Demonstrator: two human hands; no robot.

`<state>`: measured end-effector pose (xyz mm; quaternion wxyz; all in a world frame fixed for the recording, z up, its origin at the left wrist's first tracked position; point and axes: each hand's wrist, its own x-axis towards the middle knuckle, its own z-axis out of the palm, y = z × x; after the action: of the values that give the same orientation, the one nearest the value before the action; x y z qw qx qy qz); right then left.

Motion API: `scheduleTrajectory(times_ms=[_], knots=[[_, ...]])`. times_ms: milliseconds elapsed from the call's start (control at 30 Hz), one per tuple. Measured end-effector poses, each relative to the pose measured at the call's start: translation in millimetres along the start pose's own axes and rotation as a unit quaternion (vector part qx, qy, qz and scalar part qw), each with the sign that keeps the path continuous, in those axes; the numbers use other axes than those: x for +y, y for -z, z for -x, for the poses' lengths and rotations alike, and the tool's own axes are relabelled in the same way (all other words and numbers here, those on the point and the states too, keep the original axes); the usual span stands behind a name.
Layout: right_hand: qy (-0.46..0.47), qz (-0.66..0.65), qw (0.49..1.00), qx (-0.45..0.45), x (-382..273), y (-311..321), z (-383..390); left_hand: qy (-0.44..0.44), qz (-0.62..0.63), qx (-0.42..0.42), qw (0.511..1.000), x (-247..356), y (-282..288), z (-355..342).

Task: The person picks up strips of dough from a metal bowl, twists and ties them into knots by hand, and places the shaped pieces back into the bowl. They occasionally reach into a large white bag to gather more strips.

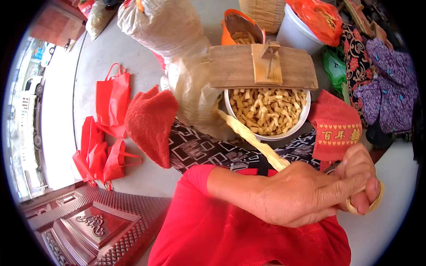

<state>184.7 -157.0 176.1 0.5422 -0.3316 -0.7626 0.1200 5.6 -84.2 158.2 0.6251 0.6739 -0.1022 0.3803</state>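
Observation:
A long, twisted pale yellow strip [250,138], which looks like tofu skin, runs from beside the white tub [227,104] down to my left hand [306,193]. That hand reaches across my red top, its fingers closed on the strip and pressed against my right hand [359,173]. A yellow loop [378,201] of the same stuff circles the fingers of my right hand, which are curled. The strip between the two hands is hidden. In front of me, the tub is full of short knotted yellow pieces [268,111].
A wooden board [233,66] with a metal-fitted block lies across the tub's far side. Red towels [151,126] cover both knees. Plastic sacks [162,31], an orange container [227,37] and a white bucket [295,33] stand behind. Red bags [113,104] lie left.

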Motion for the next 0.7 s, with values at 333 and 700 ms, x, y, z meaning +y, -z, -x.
scheduleTrajectory(times_ms=[333,700], knots=[[-0.262,0.258,0.920,0.136,107,-84,48,0.385,0.091,0.198,0.897,-116,42,55],[-0.581,-0.414,0.674,0.191,141,-123,140,0.134,-0.503,0.099,0.848,-149,46,104]])
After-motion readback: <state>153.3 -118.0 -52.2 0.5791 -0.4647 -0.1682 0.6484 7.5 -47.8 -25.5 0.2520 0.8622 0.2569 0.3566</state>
